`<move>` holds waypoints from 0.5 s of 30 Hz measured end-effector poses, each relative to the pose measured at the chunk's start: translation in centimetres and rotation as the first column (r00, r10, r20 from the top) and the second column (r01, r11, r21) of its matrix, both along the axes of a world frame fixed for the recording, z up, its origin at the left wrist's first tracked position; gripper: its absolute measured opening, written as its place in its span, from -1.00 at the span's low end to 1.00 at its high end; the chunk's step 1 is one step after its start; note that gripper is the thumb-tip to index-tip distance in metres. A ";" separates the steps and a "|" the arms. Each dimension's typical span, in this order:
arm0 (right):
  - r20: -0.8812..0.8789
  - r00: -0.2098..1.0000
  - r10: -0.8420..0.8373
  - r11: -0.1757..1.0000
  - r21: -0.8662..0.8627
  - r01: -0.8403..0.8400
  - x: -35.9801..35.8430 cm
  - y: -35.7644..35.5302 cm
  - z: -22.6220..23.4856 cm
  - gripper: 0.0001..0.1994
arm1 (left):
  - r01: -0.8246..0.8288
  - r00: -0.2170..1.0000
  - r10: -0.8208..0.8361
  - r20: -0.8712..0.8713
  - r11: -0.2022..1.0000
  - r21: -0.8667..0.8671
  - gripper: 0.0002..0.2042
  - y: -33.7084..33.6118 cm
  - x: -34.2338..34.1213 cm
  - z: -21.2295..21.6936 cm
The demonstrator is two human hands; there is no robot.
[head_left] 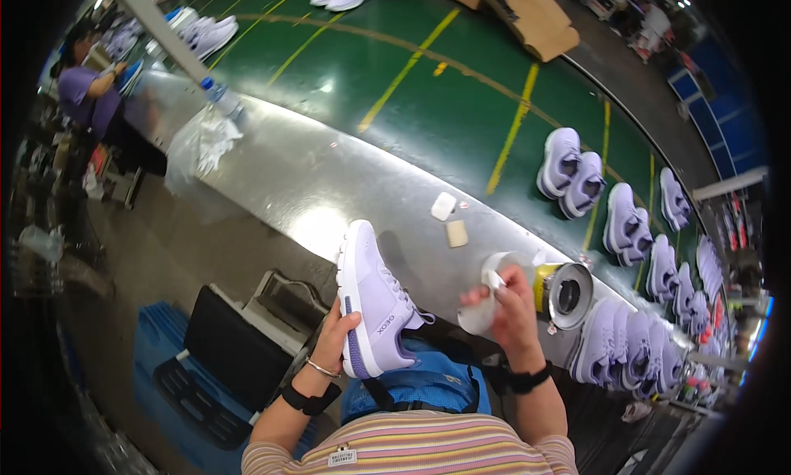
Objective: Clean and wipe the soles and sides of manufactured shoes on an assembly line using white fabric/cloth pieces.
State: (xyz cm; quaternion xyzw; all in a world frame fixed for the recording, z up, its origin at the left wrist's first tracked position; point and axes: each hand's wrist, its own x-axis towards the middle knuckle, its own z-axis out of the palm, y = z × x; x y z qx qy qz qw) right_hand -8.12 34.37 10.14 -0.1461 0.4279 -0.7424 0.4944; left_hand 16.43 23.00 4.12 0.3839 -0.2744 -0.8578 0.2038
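My left hand [333, 333] is closed around the heel and sole of a lavender sneaker [376, 298] with a white sole and a purple sole insert. The shoe is held up in front of me, its toe pointing away and its side turned upward. Over the near edge of the metal bench, my right hand [516, 314] is closed in a pinch on a small white piece [494, 280], too small to name. A translucent plastic tub [475, 318] sits behind and beside those fingers, partly hidden by them. Just right of it stands a yellow tin [541, 289] with an open round metal top.
A white block [443, 205] and a beige block [456, 233] lie on the metal bench [284, 158]. Beyond it runs a green belt [461, 88] bearing pairs of lavender sneakers [568, 172]. More sneakers [622, 343] crowd the right. Left are a black chair [235, 347] and a co-worker [86, 96].
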 end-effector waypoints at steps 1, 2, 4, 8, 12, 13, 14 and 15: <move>0.006 1.000 -0.013 0.998 0.055 0.013 -0.3 1.8 1.7 -0.90 | 0.030 0.999 -0.030 0.029 1.000 0.007 -0.38 0.0 -0.6 0.0; -0.039 0.995 -0.091 0.992 0.087 0.094 -0.8 3.4 3.0 -0.91 | 0.066 0.996 -0.066 0.054 0.998 0.012 -0.39 -0.1 -1.3 -0.1; -0.365 0.924 -0.112 0.927 0.296 0.230 -2.7 6.8 4.2 -0.90 | 0.070 0.997 -0.070 -0.010 0.997 -0.032 -0.39 -0.2 -2.2 -0.7; -0.861 0.490 0.135 0.772 0.401 0.492 -7.9 12.0 4.2 -0.88 | 0.132 0.985 -0.130 -0.115 0.991 0.012 -0.39 0.7 -4.7 2.7; -0.867 0.386 0.315 0.664 0.492 0.562 -10.9 14.9 0.5 -0.89 | 0.262 0.958 -0.259 -0.121 0.965 0.007 -0.38 1.9 -7.7 3.3; -0.841 0.360 0.404 0.607 0.541 0.582 -11.4 15.1 -0.6 -0.90 | 0.298 0.949 -0.294 -0.113 0.954 0.025 -0.38 2.3 -8.3 3.6; -0.841 0.366 0.398 0.605 0.540 0.585 -12.0 15.0 -1.5 -0.90 | 0.305 0.947 -0.301 -0.109 0.952 0.022 -0.38 2.7 -8.7 4.0; -0.840 0.319 0.438 0.591 0.537 0.603 -12.4 15.0 -2.3 -0.91 | 0.327 0.940 -0.324 -0.105 0.945 0.008 -0.37 3.0 -9.1 4.5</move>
